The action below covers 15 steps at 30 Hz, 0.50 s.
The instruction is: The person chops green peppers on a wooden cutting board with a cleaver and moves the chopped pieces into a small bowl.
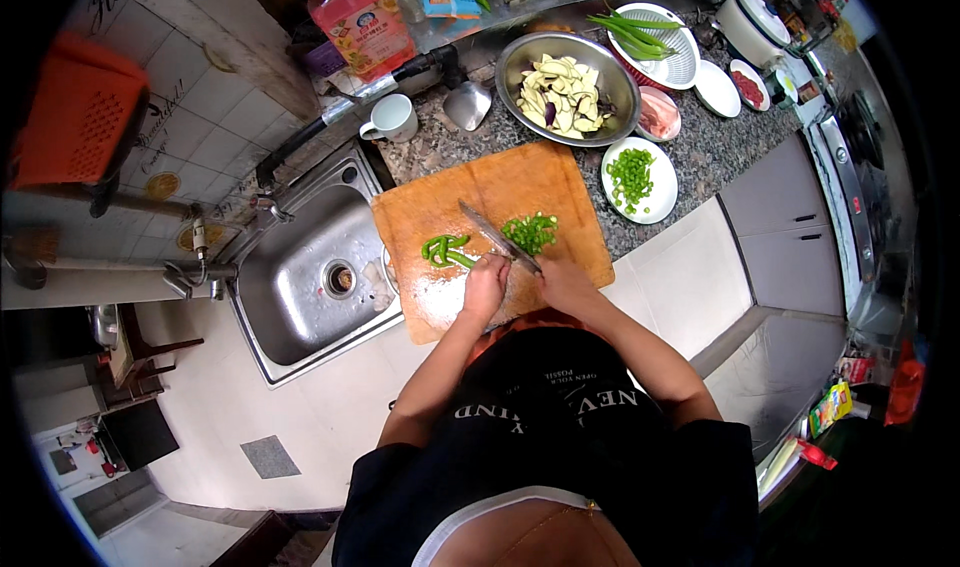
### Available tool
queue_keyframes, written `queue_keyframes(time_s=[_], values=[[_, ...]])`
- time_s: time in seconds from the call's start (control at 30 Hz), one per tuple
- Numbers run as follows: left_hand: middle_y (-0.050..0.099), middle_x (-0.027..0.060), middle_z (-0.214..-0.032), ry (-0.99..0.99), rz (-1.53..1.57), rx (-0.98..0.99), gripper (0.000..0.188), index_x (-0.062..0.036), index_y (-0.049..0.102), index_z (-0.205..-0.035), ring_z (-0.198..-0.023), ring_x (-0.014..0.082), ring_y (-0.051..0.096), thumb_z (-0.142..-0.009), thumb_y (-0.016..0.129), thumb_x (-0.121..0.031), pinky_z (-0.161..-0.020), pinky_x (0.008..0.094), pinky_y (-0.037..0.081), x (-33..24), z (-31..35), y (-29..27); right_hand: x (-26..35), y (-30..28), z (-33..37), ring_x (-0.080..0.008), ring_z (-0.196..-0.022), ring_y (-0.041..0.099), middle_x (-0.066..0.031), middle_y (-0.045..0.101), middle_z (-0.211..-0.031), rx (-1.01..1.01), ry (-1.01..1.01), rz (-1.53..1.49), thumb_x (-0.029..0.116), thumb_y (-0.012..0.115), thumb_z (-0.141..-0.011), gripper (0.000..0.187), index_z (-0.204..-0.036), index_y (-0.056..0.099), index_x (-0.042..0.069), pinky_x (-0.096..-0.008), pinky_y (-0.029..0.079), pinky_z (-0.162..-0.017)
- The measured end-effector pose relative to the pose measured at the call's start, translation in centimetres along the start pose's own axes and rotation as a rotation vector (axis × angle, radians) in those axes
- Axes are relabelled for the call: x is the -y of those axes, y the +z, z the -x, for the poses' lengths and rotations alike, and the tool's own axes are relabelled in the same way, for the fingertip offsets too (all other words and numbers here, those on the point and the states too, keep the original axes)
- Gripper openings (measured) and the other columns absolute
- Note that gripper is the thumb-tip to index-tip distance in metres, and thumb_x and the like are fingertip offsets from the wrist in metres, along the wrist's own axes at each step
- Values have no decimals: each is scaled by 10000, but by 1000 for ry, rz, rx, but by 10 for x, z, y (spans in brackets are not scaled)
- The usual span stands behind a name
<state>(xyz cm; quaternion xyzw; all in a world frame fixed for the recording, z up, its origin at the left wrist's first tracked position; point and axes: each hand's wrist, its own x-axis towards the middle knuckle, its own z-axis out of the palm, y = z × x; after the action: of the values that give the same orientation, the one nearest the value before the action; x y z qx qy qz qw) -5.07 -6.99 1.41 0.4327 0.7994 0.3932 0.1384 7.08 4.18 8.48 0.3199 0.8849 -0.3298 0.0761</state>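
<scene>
A wooden cutting board [545,179] lies on the counter in front of me. My right hand [567,285] is closed round the handle of a kitchen knife [487,227], its blade slanting to the far left across the board. Beside the blade, my left hand [486,283] is closed on the near end of a long green pepper piece [457,258]; its fingertips are partly hidden. Several more green pepper pieces [437,246] lie left of the blade. To its right sits a small heap of chopped green pepper [532,232].
Left of the board is a steel sink [285,297]. Beyond the board stand a white mug [394,119], a metal spatula head [467,106] and a steel bowl [508,72] of cut eggplant. A white plate [666,195] of chopped green pieces and a white colander [688,62] stand at the right.
</scene>
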Motion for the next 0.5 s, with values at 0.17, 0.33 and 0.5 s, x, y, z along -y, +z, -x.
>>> queue_keyframes(time_s=[0.17, 0.33, 0.5], values=[[594, 166, -789, 80, 14, -20, 33, -14, 607, -769, -743, 354, 588, -778, 627, -38, -658, 411, 485, 10, -1, 6, -1, -20, 15, -429, -810, 586, -256, 610, -834, 101, -31, 60, 147, 501, -827, 212, -976, 570, 13, -525, 452, -735], [586, 166, -782, 98, 1, 2, 27, -10, 595, -779, -742, 360, 580, -776, 618, -22, -654, 413, 480, 5, 0, 2, 1, 1, 2, -428, -803, 583, -257, 605, -833, 25, -27, -36, 150, 512, -832, 203, -974, 571, 16, -523, 447, -722], [583, 174, -805, 107, 120, -83, 43, -8, 579, -806, -745, 374, 573, -774, 603, 8, -661, 399, 483, -2, -2, 0, -1, -2, -9, -434, -782, 580, -252, 607, -818, 22, -51, -102, 165, 528, -839, 207, -989, 566, 26, -520, 443, -710]])
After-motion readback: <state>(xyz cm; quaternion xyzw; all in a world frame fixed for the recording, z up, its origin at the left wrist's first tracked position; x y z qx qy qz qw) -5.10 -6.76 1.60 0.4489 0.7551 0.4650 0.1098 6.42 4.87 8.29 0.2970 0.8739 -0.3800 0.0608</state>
